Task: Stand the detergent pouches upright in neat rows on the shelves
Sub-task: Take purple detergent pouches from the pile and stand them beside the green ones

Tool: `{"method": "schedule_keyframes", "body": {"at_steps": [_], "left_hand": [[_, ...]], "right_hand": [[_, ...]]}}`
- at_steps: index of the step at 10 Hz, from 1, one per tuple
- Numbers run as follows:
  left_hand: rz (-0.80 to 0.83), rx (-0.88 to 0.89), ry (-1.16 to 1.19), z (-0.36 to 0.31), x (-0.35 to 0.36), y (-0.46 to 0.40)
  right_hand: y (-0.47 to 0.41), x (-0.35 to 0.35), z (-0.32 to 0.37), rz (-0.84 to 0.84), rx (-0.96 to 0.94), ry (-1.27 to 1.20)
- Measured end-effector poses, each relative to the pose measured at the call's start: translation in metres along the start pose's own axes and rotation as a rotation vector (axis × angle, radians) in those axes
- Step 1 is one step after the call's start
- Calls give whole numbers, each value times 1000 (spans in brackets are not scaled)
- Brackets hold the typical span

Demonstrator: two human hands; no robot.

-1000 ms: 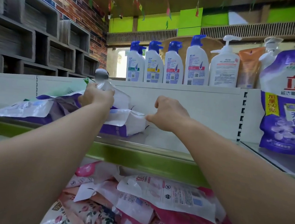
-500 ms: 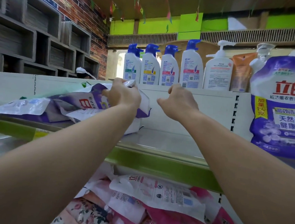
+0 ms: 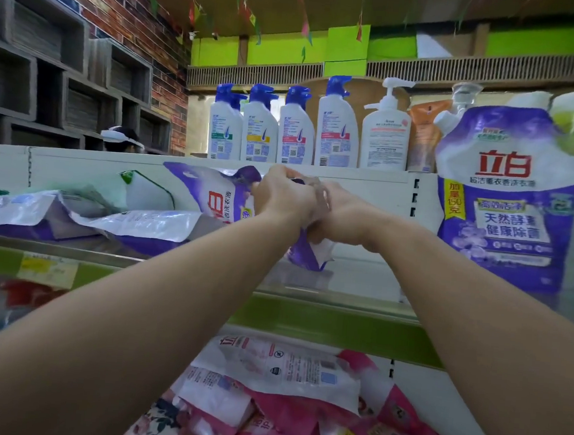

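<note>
A purple and white detergent pouch [image 3: 218,194] is lifted off the shelf [image 3: 359,281], tilted, its bottom corner near the shelf surface. My left hand [image 3: 282,196] grips its upper part and my right hand [image 3: 341,211] holds it from the right side, the two hands close together. To the left, two or more purple pouches [image 3: 106,223] lie flat in a heap on the same shelf. At the right, one purple pouch [image 3: 506,207] stands upright.
Blue-capped shampoo bottles [image 3: 278,131] and a pump bottle [image 3: 384,135] line the top shelf. Pink pouches [image 3: 285,399] lie piled on the lower shelf. A green shelf lip [image 3: 322,323] runs across the front. A person's head [image 3: 123,139] shows behind the shelving at left.
My left hand has raised the pouch from the heap and carried it rightward. My right hand has come in from the shelf's back panel and taken hold of it.
</note>
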State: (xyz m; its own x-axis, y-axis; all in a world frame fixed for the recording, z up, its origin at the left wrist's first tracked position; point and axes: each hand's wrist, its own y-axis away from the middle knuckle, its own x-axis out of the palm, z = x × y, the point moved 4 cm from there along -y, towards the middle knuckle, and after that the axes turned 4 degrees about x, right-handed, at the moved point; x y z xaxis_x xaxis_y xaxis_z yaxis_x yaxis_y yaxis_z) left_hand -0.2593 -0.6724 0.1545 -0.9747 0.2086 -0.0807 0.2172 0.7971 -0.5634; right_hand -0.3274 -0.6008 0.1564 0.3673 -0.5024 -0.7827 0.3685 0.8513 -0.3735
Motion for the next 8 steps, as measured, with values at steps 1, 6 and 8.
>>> {"method": "schedule_keyframes", "body": {"at_steps": [1,6,8], "left_hand": [[53,-29,37,-10,11,4],[-137,-62,335,-10,48,36],[-285,-402,398,16,46,31]], "right_hand": [[7,-3,-6,-4,-57,17],[5,-28,-41,-347,70,-97],[3,-32,-66,-519,220,-402]]}}
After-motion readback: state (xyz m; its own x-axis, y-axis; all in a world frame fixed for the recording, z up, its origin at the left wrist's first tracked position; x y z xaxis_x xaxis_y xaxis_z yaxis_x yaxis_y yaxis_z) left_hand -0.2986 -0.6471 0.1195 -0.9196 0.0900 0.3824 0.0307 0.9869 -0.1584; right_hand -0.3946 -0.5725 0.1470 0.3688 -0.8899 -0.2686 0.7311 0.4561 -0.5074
